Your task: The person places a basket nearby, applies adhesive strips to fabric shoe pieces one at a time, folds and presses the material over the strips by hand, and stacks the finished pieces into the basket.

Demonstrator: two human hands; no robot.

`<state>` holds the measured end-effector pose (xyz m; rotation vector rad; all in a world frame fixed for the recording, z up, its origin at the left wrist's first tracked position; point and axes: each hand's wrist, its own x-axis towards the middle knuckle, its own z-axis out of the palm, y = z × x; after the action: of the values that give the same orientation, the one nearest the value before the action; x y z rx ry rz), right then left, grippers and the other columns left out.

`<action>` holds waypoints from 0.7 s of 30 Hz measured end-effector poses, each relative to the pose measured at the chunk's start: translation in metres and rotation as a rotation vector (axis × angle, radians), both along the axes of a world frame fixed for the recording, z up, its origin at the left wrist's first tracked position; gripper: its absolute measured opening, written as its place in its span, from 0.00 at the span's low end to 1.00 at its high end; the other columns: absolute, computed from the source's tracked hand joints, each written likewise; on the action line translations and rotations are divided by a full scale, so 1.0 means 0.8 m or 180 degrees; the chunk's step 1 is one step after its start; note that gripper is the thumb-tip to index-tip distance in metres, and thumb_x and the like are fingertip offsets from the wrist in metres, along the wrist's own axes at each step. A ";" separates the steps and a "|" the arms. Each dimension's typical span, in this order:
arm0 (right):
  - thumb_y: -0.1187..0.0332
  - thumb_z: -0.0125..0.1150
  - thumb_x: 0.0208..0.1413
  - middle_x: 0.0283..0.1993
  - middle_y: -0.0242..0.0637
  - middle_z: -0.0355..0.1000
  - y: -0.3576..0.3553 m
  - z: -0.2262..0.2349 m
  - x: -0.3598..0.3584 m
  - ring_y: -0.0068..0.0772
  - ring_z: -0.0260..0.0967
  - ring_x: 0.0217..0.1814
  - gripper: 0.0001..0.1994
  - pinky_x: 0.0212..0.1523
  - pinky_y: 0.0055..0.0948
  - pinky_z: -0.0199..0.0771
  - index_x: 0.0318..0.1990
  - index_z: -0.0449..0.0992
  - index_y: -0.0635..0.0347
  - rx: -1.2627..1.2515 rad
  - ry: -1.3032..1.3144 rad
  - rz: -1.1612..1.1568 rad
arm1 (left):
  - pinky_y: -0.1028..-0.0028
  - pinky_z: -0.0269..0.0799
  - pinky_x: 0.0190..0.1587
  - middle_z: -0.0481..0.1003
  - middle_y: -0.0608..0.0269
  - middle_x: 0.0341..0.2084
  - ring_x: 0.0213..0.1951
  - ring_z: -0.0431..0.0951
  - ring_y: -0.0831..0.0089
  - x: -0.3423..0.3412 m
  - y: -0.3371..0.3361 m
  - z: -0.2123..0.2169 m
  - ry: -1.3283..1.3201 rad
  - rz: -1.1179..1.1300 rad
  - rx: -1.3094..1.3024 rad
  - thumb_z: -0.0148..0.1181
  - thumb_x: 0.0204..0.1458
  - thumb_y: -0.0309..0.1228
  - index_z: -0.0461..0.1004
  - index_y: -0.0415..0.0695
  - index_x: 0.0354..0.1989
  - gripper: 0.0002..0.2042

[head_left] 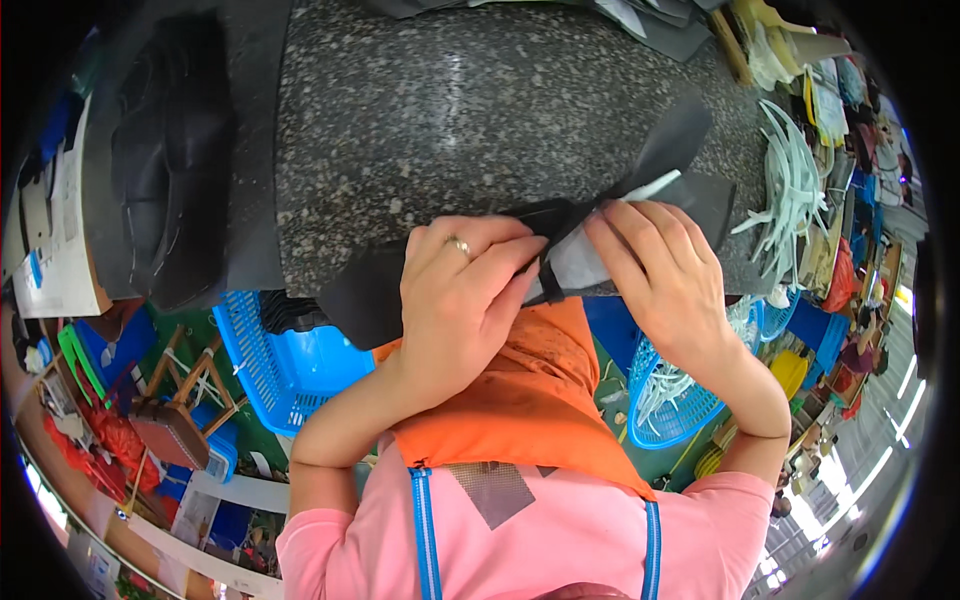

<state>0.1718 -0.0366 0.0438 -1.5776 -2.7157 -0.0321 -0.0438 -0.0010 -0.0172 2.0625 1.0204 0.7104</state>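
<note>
At the near edge of the speckled stone worktop [400,120], both hands grip a black leather-like piece [365,295] with a pale grey underside [582,262]. My left hand [465,300], a ring on one finger, pinches the black material near its middle, thumb against bent fingers. My right hand [665,275] is closed over the grey part, its fingertips folded at the edge. A narrow white strip [655,187] sticks out beyond those fingertips. A black flap [675,140] rises behind them. What lies under the fingers is hidden.
A stack of black pieces [170,160] lies at the left. White-green strips [785,190] hang at the worktop's right edge, above a blue basket [680,410] holding more strips. Another blue basket [300,365] stands below left. Grey sheets [660,25] lie at the far edge.
</note>
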 end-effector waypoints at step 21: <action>0.55 0.67 0.49 0.53 0.44 0.70 0.015 0.005 0.054 0.50 0.66 0.58 0.23 0.56 0.43 0.71 0.51 0.76 0.58 -0.1110 0.1110 -0.0520 | 0.63 0.75 0.37 0.78 0.57 0.34 0.33 0.79 0.57 0.043 0.033 0.036 0.0180 -0.0402 -0.0212 0.57 0.50 0.21 0.77 0.40 0.44 0.13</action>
<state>0.2154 -0.0245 0.0480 -1.6840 -2.4089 0.6828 -0.0096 0.0251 0.0114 2.0787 0.9231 0.5494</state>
